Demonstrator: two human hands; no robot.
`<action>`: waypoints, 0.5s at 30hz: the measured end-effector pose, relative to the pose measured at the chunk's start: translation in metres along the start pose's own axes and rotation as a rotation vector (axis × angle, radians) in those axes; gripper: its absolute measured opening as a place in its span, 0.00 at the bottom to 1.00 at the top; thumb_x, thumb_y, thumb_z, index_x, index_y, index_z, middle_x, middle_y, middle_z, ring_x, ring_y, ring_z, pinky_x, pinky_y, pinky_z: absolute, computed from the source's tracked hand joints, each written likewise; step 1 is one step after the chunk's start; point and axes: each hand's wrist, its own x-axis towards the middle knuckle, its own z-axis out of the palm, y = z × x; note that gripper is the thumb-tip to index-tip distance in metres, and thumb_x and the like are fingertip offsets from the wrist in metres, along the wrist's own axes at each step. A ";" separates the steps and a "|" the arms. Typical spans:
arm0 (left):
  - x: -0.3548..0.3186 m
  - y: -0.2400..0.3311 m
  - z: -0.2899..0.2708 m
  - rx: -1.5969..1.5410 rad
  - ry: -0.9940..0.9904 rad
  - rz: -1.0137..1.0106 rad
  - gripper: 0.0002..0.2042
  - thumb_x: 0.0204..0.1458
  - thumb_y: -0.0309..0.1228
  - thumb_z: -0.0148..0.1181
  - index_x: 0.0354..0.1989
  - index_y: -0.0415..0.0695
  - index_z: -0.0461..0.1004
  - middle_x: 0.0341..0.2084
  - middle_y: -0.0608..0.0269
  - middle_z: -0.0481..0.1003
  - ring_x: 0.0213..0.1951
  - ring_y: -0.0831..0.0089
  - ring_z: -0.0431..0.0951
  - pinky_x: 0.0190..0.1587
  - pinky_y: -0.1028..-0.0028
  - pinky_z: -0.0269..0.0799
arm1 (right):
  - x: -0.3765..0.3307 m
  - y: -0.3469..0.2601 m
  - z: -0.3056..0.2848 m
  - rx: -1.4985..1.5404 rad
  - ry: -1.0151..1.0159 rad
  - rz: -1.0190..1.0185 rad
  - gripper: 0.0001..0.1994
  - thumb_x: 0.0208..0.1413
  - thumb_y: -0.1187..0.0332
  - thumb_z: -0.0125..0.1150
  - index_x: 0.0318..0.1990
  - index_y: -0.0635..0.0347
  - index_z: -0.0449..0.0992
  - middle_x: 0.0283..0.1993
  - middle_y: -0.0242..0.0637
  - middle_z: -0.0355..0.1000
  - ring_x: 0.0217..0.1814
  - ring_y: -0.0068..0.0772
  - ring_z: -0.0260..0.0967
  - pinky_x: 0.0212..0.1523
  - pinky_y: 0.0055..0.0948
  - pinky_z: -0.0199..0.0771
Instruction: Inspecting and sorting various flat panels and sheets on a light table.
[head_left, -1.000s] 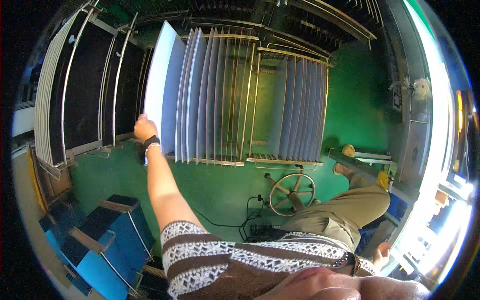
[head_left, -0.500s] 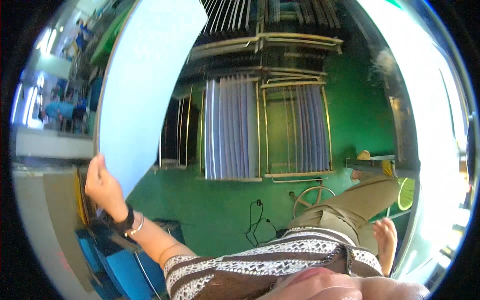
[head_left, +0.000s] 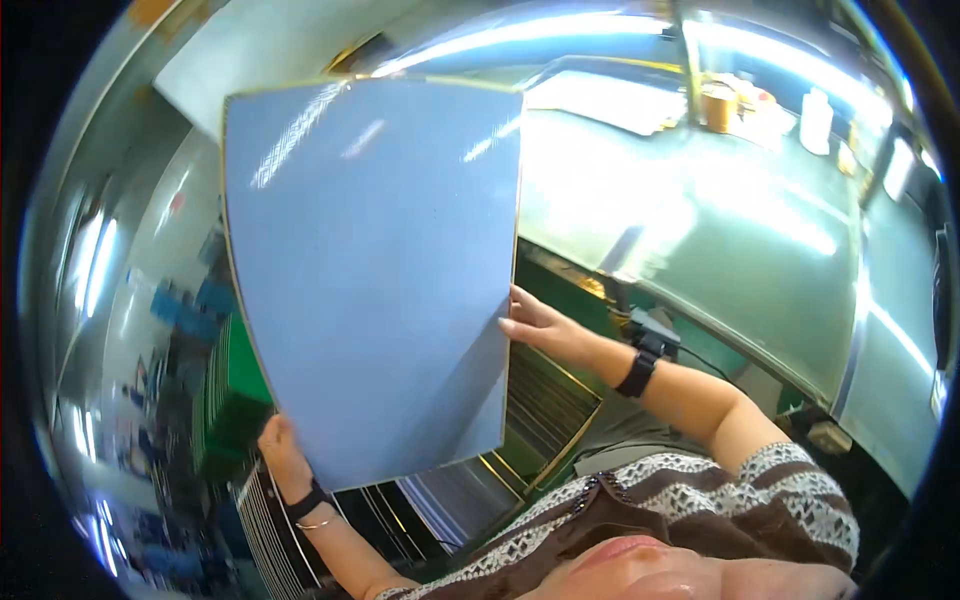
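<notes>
A large flat blue-grey panel (head_left: 380, 270) with a thin yellowish rim is held up before me, tilted, with light glare along its top. My left hand (head_left: 285, 450) grips its lower left edge, the fingers partly hidden behind it. On the panel's right edge, my right hand (head_left: 535, 325) is closed, thumb on the front face and the other fingers at the edge. A dark band is on each wrist.
At the right stands a brightly lit glass-topped table (head_left: 760, 270) with bottles and a brown container (head_left: 718, 105) at its far side. Racks of upright panels (head_left: 460, 505) stand below the held panel. A green box-like stack (head_left: 235, 390) is at the left.
My view has turned toward the lit table. The panel has come round from the far left to the middle, facing me. My right hand, empty before, now holds its right edge.
</notes>
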 end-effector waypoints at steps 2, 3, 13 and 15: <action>0.028 -0.014 0.024 -0.222 -0.102 -0.026 0.12 0.61 0.31 0.52 0.26 0.38 0.70 0.22 0.75 0.66 0.26 0.85 0.61 0.29 0.81 0.59 | -0.013 -0.008 -0.006 -0.065 0.117 0.081 0.40 0.61 0.64 0.56 0.70 0.62 0.34 0.65 0.49 0.56 0.65 0.37 0.56 0.64 0.36 0.57; 0.040 -0.015 0.043 -0.271 -0.145 -0.043 0.11 0.61 0.31 0.53 0.28 0.37 0.72 0.23 0.75 0.68 0.26 0.85 0.64 0.30 0.81 0.61 | -0.023 -0.016 -0.010 -0.046 0.139 0.058 0.40 0.60 0.67 0.56 0.70 0.62 0.34 0.65 0.49 0.56 0.65 0.36 0.57 0.64 0.35 0.58; 0.088 0.000 0.122 -0.496 -0.370 -0.116 0.13 0.61 0.33 0.52 0.41 0.32 0.75 0.29 0.68 0.75 0.30 0.83 0.72 0.35 0.81 0.68 | -0.076 -0.033 -0.011 -0.063 0.380 0.049 0.38 0.58 0.75 0.55 0.70 0.58 0.38 0.60 0.46 0.62 0.61 0.34 0.60 0.60 0.32 0.62; 0.099 0.001 0.127 -0.516 -0.425 -0.129 0.13 0.60 0.32 0.53 0.39 0.32 0.76 0.27 0.71 0.74 0.29 0.85 0.70 0.34 0.83 0.66 | -0.079 -0.035 -0.012 -0.090 0.396 0.064 0.38 0.58 0.75 0.55 0.70 0.58 0.38 0.60 0.46 0.62 0.61 0.34 0.61 0.59 0.32 0.63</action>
